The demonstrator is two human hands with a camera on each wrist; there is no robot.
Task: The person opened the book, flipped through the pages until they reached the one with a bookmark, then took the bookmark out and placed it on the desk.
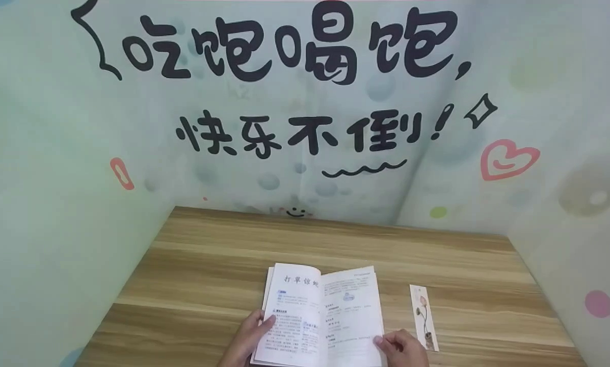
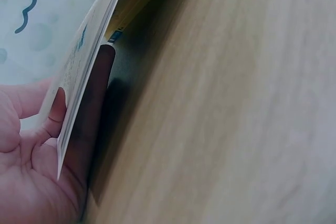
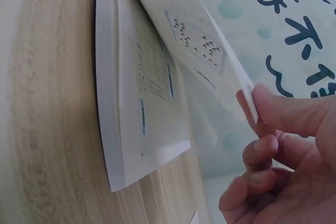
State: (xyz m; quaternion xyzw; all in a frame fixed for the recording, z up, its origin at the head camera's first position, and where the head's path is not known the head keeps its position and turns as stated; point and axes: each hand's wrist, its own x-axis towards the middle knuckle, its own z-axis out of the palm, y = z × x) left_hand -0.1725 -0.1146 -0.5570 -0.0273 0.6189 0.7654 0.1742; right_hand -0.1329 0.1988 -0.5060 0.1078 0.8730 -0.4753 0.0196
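An open book (image 1: 294, 326) with printed pages lies in front of me on the wooden table. My left hand (image 1: 248, 334) grips its left side; in the left wrist view the thumb (image 2: 37, 98) is on the page side and fingers reach behind the cover. With thumb and forefinger, my right hand (image 3: 283, 145) pinches the edge of a lifted page (image 3: 194, 40). Below that page, the rest of the book (image 3: 149, 98) stays down. To the right of my right hand (image 1: 401, 346) lies a bookmark (image 1: 424, 318) with a flower picture.
The wood-grained table (image 1: 208, 255) extends behind and to both sides of the book. A pale printed backdrop (image 1: 294, 188) with large dark characters rises at the table's far edge and along both sides.
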